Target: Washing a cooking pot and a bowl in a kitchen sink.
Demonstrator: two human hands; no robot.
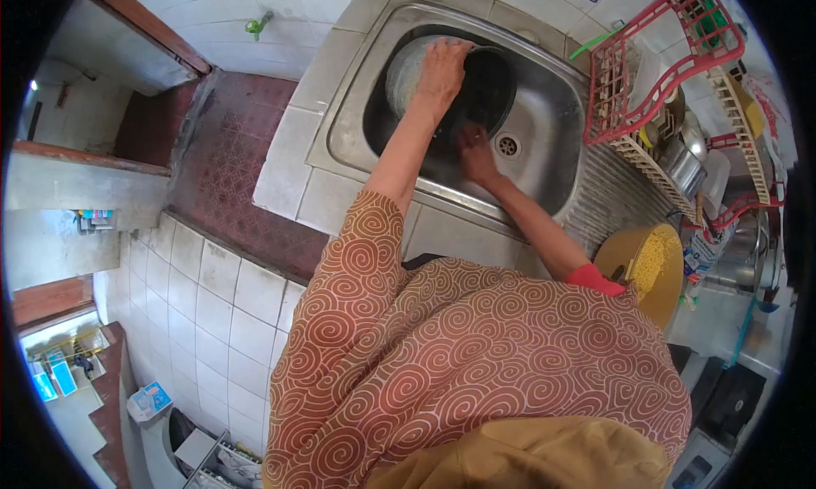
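Observation:
A dark round pan (494, 84) is tilted in the stainless steel sink (542, 151), left of the drain (508, 146). My left hand (443, 68) grips its upper rim, between the dark pan and a round greyish metal vessel or lid (403, 74) on its left. Whether the two are one piece I cannot tell. My right hand (477, 151) is blurred and bent at the pan's lower edge, close to the drain. Its fingertips are partly lost in the dark, so whether it holds something is unclear.
A red plastic dish rack (628, 116) with metal vessels stands right of the sink, beyond the ribbed drainboard (621, 183). A yellowish tub (666, 310) with yellow grainy contents sits near my right elbow. A green tap (256, 26) is on the tiled wall.

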